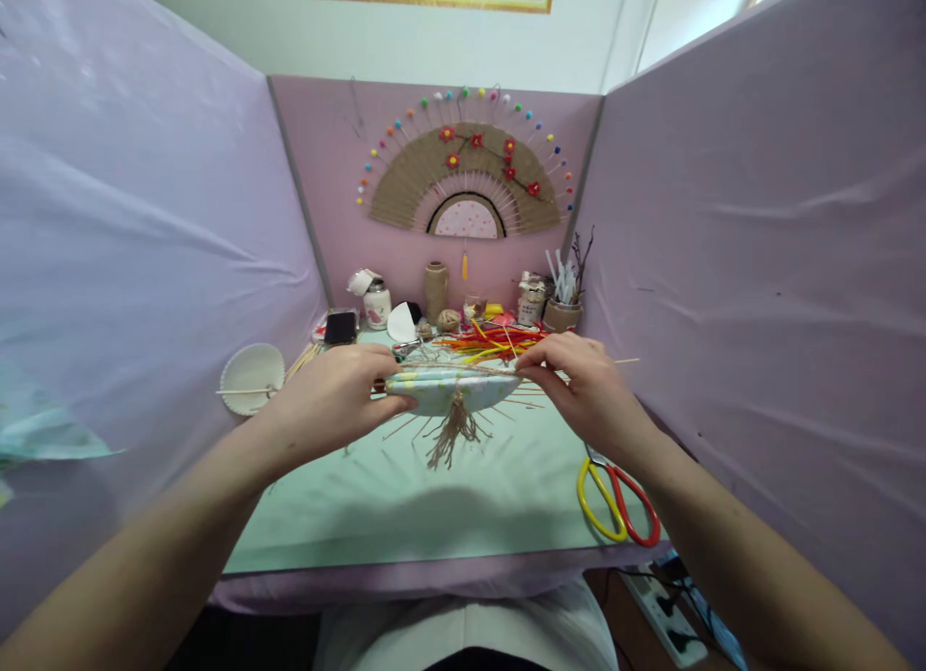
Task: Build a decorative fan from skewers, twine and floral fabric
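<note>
Because the left fingers (377,359) and right fingers (547,353) cover its ends, I can't make out from here the corners of the pale half-round piece (426,393) held above the worktop (434,531); the left pinch one end, the right grip twine (486,370) at the other.

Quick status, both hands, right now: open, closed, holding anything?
Left hand: closed, holding the pale patterned piece by its left end.
Right hand: closed, fingertips pinching the brown cord at the piece's right end.

Left hand (343,387) and right hand (581,377) level, both in pinch grips
</note>
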